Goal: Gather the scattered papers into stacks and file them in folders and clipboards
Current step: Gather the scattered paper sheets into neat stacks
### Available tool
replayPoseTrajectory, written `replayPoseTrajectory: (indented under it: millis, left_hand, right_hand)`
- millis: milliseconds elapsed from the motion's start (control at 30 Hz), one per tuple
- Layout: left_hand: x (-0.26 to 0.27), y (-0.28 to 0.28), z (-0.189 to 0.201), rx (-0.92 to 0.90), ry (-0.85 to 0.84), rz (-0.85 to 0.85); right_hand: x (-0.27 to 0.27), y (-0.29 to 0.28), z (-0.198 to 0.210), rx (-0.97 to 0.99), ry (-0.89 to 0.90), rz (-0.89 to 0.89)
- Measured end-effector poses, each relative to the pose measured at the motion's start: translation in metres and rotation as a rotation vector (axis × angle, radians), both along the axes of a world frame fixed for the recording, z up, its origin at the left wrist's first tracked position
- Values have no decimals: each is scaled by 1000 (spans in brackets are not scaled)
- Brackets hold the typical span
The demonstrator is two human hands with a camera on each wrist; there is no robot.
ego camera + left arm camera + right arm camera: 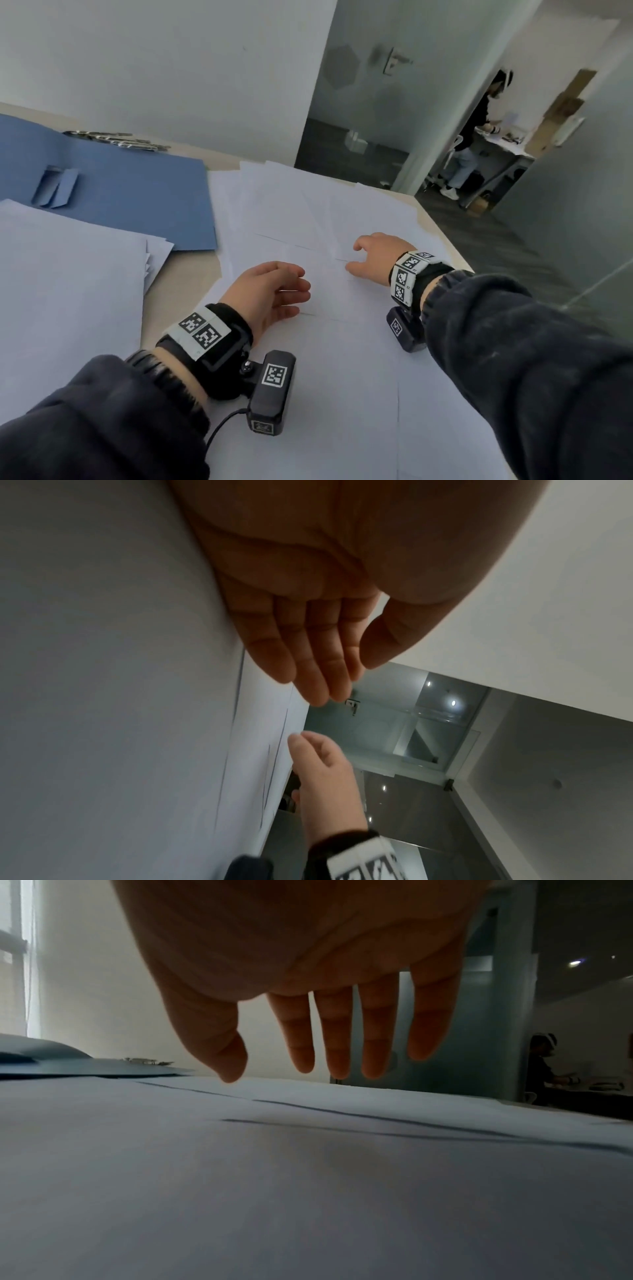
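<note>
Both hands are over the loose white papers [342, 377], which lie spread out under and all round them. The left hand [270, 294] is flat-ish w/ fingers straight and together, holding nothing; whether it touches the sheets or floats just above, I can't tell. The right hand [376, 255] is just beside it, a bit further out, fingers straight and spread, pointing down at the paper, also holding nothing. The right wrist view shows a gap btwn the fingertips [339, 1069] and the top sheet.

A neater pile of papers [68, 274] sits to the left of the left hand. The open blue folder [120, 185] lies past that pile, further out and to the left.

What could go wrong, I think:
- Sheets are thin and slippy. Push them together too fast and one may bend, crease or slide under another.
- Some sheets past the right hand reach close to the table edge [442, 226]. A hard sweep that way could knock them off onto the floor.
- Grab only the top one and the rest stay messy.
- Sliding the mess left could bump the neat pile and muddle it.
</note>
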State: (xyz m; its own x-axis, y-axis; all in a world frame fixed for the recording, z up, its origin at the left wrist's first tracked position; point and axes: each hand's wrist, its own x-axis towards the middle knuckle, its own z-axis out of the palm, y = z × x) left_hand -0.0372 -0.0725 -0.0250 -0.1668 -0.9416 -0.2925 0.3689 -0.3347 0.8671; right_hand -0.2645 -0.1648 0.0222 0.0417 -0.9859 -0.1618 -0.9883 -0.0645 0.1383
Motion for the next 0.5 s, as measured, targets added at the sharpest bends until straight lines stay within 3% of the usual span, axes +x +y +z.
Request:
replayPoseTrajectory:
  millis: [300, 500]
  left_hand:
    - [6, -5, -5, -10, 15, -72]
    - [2, -8, -7, -35, -38, -112]
  right_hand:
    - [32, -61, -15, 143, 120, -1]
    - [34, -72, -16, 123, 191, 63]
